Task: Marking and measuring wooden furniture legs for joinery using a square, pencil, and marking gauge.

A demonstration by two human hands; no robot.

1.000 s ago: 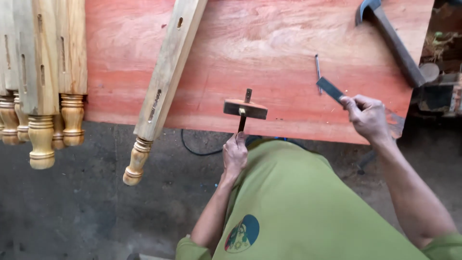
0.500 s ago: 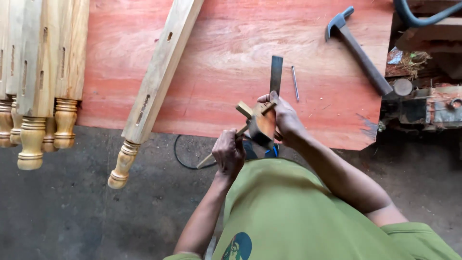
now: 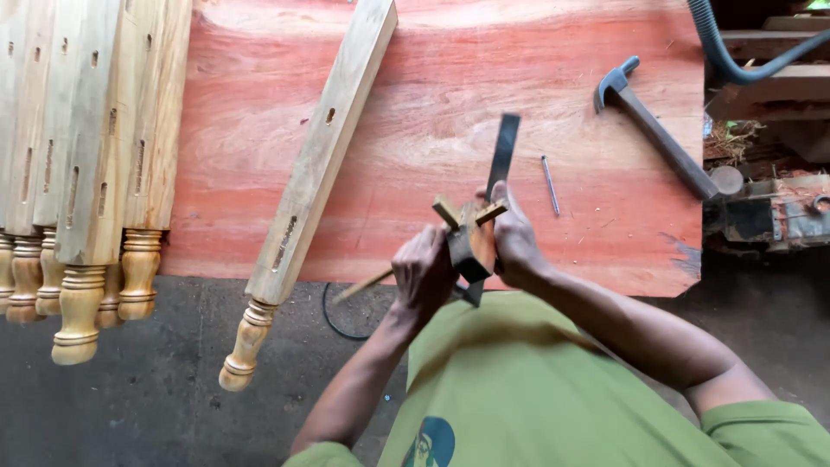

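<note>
Since half a second ago, the wooden marking gauge (image 3: 471, 242) and both hands are found a little lower in view, and the whole bench scene is shifted down and to the right. The gauge is held in the air over the near edge of the reddish board (image 3: 432, 104), just above the green shirt (image 3: 536, 389). Its block is gripped from the 3 o'clock side by the right hand (image 3: 516, 242), fingers clenched about it, together with a flat metal blade (image 3: 501, 156) that rises toward 12 o'clock, slightly blurred. The left hand (image 3: 424, 272) is closed at the 9 o'clock side of the block; the gauge's thin stem is seen running out past it toward 8 o'clock.

At 10 o'clock from the gauge, a single turned wooden leg (image 3: 316, 186) is laid slantwise on the board, its rounded foot overhanging the edge. At 9 o'clock, well apart, a stack of similar legs (image 3: 86, 164) is lined up, feet over the edge. At 2 o'clock, near the blade, a thin metal rod (image 3: 550, 184) is lying on the board; farther out at 2 o'clock a hammer (image 3: 657, 130) is resting. A dark hose (image 3: 735, 60) is seen at the upper right corner.
</note>
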